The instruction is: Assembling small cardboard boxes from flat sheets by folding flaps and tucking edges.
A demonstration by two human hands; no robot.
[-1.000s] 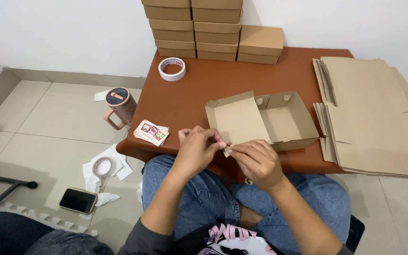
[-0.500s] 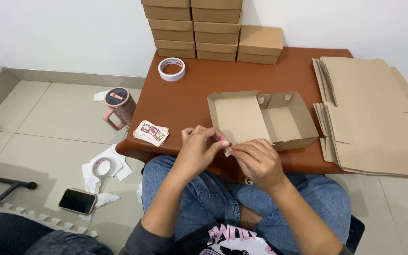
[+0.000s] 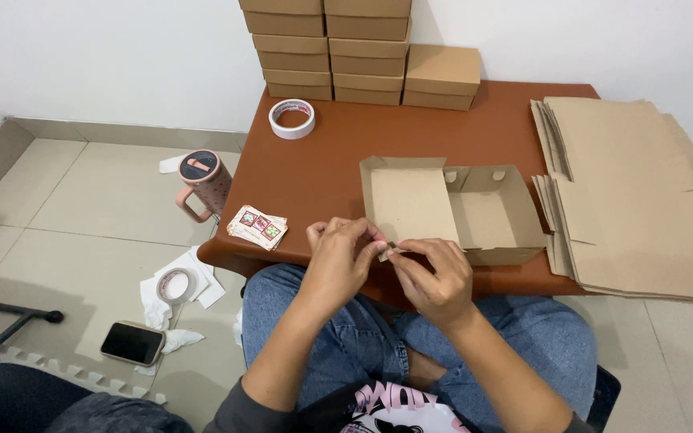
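While both pinch it | left hand (image 3: 340, 258) | right hand (image 3: 436, 271) | small sticker (image 3: 390, 249) between fingertips

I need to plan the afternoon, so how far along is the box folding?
Done: folded boxes stacked against the wall. In hand: one open box on the table, while the left hand and right hand pinch a small piece between them. Left: a pile of flat cardboard blanks.

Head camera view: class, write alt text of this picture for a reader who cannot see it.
A seated person's left hand and right hand pinch a small pale piece together at the near edge of a low brown table, before an open cardboard box. Flat cardboard sheets lie right; closed boxes and a tape roll behind.
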